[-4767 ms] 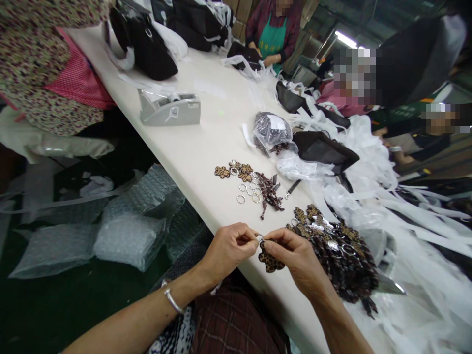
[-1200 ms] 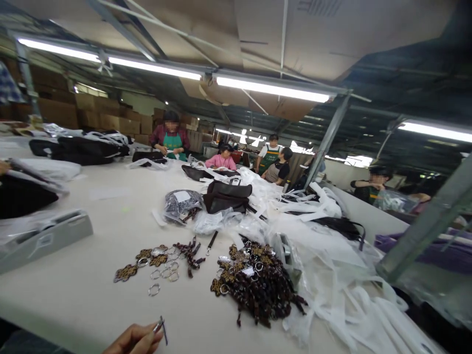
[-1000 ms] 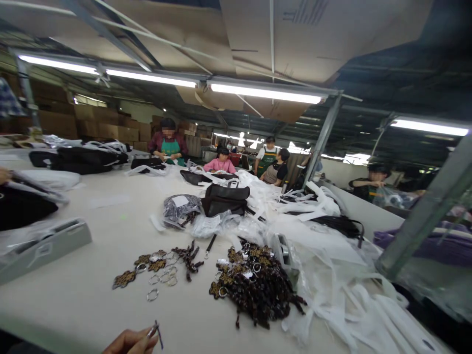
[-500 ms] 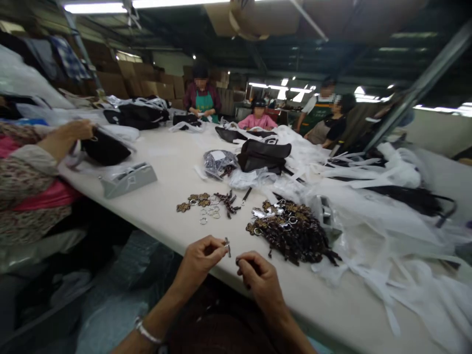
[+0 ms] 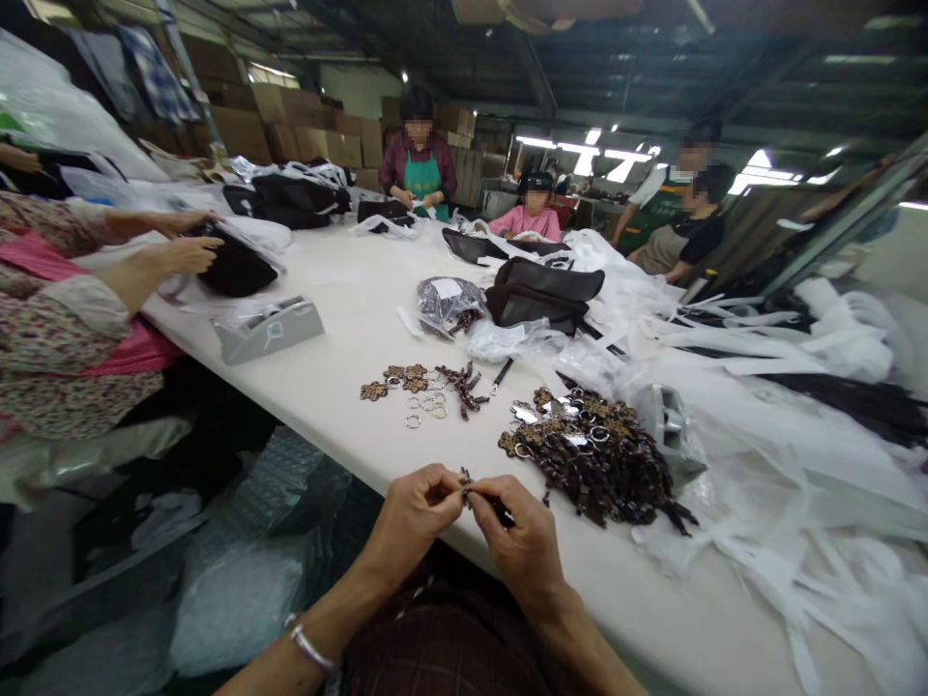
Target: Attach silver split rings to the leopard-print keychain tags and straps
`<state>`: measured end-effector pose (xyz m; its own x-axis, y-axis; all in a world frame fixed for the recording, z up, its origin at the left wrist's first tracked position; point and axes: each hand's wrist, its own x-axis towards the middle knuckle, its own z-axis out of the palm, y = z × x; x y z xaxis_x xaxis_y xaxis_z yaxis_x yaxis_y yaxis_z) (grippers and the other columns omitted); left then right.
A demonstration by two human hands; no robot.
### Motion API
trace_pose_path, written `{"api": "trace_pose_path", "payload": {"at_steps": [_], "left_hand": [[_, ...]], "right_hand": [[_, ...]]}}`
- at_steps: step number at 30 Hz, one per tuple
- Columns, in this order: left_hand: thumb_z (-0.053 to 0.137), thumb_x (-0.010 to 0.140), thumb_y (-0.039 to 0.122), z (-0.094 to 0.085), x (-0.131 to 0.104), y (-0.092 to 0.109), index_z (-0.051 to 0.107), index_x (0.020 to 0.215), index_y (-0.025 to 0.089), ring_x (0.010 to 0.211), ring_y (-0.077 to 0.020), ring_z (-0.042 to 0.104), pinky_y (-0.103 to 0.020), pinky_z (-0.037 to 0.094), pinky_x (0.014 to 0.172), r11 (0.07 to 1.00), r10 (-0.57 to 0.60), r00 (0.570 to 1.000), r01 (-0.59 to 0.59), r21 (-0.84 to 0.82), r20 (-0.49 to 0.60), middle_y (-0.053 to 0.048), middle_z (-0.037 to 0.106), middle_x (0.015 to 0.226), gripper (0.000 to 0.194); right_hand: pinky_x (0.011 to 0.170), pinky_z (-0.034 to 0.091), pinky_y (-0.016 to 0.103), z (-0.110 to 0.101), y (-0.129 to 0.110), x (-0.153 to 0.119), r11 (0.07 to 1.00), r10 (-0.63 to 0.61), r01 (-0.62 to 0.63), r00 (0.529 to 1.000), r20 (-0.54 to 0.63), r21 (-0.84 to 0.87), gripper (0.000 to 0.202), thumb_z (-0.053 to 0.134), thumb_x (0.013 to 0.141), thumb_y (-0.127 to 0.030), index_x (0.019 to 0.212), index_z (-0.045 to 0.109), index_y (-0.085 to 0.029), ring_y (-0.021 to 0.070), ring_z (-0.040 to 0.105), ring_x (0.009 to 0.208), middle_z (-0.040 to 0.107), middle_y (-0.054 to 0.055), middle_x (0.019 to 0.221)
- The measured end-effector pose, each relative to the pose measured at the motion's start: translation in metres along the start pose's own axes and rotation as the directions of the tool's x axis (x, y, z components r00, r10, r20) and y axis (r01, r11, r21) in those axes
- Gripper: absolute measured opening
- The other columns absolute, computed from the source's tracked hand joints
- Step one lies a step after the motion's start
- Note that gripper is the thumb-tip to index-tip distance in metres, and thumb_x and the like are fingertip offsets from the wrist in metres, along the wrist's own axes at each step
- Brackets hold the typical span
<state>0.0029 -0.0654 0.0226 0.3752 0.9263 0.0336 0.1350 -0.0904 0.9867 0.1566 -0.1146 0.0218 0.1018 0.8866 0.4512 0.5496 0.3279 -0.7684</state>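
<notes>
My left hand (image 5: 427, 503) pinches a small metal key ring (image 5: 465, 476), seen nearly edge-on, between thumb and index finger. Against it, my right hand (image 5: 518, 532) is closed on a dark braided tassel (image 5: 503, 512), mostly hidden by the fingers. Both sets of fingertips meet just above the table's front edge. Beyond them lie loose key rings (image 5: 413, 421), brown flower-shaped tags (image 5: 374, 391) and a few dark tassels (image 5: 465, 389). To the right is a large heap of tagged tassel charms (image 5: 601, 464).
The white table (image 5: 340, 387) carries a grey holder (image 5: 270, 331), black bags (image 5: 543, 290), a bagged bundle (image 5: 449, 302) and white wrapping strips (image 5: 783, 541). At left, a co-worker's hands (image 5: 181, 253) handle a black pouch (image 5: 239, 263). Other people work at the far side.
My hands, apart before, have come together, bringing the tassel up to the key ring. The view has shifted slightly. The co-worker at left now has both hands visible at the pouch.
</notes>
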Motion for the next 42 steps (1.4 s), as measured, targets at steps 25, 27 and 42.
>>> {"api": "trace_pose_path", "payload": {"at_steps": [25, 27, 42], "left_hand": [[0.057, 0.077, 0.015, 0.006, -0.005, -0.007, 0.066, 0.070, 0.014, 0.065, -0.0136, 0.058, -0.022, 0.042, 0.062, 0.999, -0.030, 0.990, 0.024, 0.046, 0.141, -0.001, 0.066, 0.069, 0.011], [0.059, 0.077, 0.015, 0.005, -0.003, -0.008, 0.067, 0.070, 0.014, 0.073, -0.0154, 0.062, -0.023, 0.046, 0.069, 0.999, -0.009, 0.986, 0.015, -0.030, 0.167, -0.003, 0.069, 0.075, 0.010], [0.058, 0.085, 0.028, -0.037, 0.022, -0.041, 0.070, 0.090, 0.014, 0.062, -0.0141, 0.061, -0.024, 0.048, 0.061, 0.992, -0.092, 0.995, 0.095, -0.086, 0.037, -0.004, 0.067, 0.075, 0.020]], "right_hand": [[0.061, 0.053, 0.027, -0.011, 0.040, -0.013, 0.958, 0.246, -0.274, 0.937, 0.246, 0.086, 0.024, 0.061, 0.089, -0.030, 0.112, 0.068, -0.025, 0.0170, 0.066, 0.072, 0.069, 0.007, 0.103], [0.046, 0.048, 0.024, -0.009, 0.039, -0.011, 0.803, 0.455, -0.547, 0.819, 0.348, 0.236, 0.045, 0.067, 0.083, -0.036, 0.126, 0.059, -0.027, 0.0135, 0.063, 0.058, 0.068, 0.007, 0.107], [0.040, 0.040, 0.025, -0.145, 0.052, 0.075, 0.768, 0.614, -0.602, 0.789, -0.016, -0.220, 0.056, 0.070, 0.069, -0.059, 0.107, 0.071, -0.018, 0.0158, 0.055, 0.045, 0.066, 0.003, 0.057]]}}
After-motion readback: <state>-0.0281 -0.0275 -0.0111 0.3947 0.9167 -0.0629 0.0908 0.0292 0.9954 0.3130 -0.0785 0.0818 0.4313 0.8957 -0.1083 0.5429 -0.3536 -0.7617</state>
